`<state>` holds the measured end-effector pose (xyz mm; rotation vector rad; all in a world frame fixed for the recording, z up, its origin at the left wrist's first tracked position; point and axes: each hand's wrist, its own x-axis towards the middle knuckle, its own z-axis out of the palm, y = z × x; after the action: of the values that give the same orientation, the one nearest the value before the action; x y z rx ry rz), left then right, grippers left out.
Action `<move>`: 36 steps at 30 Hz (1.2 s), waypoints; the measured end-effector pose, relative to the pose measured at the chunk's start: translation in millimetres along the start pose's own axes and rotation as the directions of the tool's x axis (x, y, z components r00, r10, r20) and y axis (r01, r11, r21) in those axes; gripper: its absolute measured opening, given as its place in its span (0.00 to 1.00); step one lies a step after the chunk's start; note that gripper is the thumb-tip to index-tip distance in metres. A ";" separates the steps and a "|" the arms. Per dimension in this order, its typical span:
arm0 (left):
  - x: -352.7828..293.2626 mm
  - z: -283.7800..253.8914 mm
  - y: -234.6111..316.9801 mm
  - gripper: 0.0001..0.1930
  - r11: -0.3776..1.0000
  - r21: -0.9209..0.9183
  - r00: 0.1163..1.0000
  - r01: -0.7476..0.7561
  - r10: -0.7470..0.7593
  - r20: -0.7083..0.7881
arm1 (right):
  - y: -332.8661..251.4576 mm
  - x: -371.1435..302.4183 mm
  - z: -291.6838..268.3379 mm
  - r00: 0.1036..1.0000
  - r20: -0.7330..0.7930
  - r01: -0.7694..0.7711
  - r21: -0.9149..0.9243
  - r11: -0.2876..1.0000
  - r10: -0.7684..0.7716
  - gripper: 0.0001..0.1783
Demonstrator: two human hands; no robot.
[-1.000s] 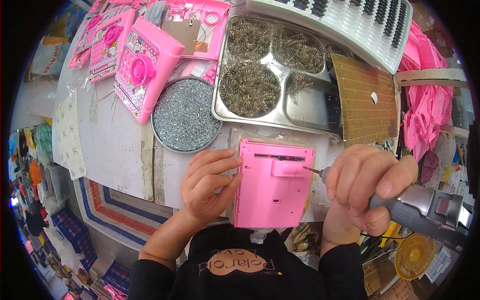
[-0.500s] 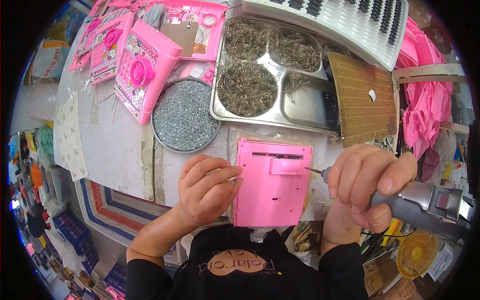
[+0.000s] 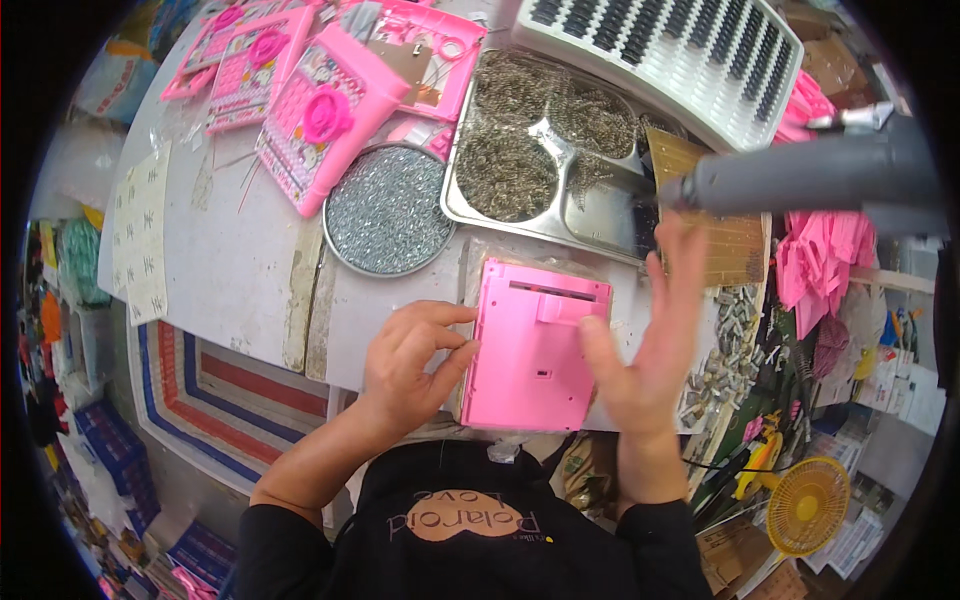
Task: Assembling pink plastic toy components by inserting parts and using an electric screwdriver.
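Observation:
A pink rectangular plastic case, with a slot near its far end and several small holes, lies flat before me. My left hand is at its left edge, thumb and fingers closed on the rim. At the case's right side my right hand is raised and blurred, fingers stretched out, the thumb reaching over the edge. It holds nothing. Above and right of it, a grey electric screwdriver hangs free, its tip pointing left. Beyond the case stands a round dish full of small silvery screws.
A metal compartment tray holds many springs. Behind it lies a white ribbed tray with black pieces. Pink toy-like cases stand at the far left. Cardboard, metal bits and a yellow basket are at right.
My right hand has let go of the electric screwdriver and come left to the case, its fingers opening. The screwdriver has swung up and away. My left hand stays at the case's left edge.

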<state>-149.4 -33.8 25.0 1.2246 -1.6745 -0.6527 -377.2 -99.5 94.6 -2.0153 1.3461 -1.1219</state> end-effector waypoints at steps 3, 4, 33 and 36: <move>-13.2 13.9 6.9 0.09 0.998 -0.049 0.997 0.026 -0.030 -0.077 | -6.2 -4.7 18.8 0.980 0.142 0.178 -0.297 0.938 -0.141 0.46; -16.2 19.1 6.8 0.10 0.998 -0.062 0.994 0.034 -0.040 -0.102 | -6.6 -4.5 27.1 0.964 0.194 0.238 -0.335 0.911 -0.181 0.43; 26.4 40.5 -31.1 0.05 0.939 -0.318 0.982 0.128 -0.165 -0.092 | 18.3 -15.4 9.9 0.994 0.089 0.087 -0.233 0.969 -0.068 0.26; 26.1 41.4 -31.2 0.05 0.945 -0.300 0.984 0.133 -0.162 -0.075 | 39.2 -36.8 -17.0 0.986 0.135 -0.083 -0.113 0.990 0.098 0.39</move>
<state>-174.9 -73.5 -8.8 1.1529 -1.3551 -0.8850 -418.9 -81.1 61.4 -2.0440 1.4360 -0.8681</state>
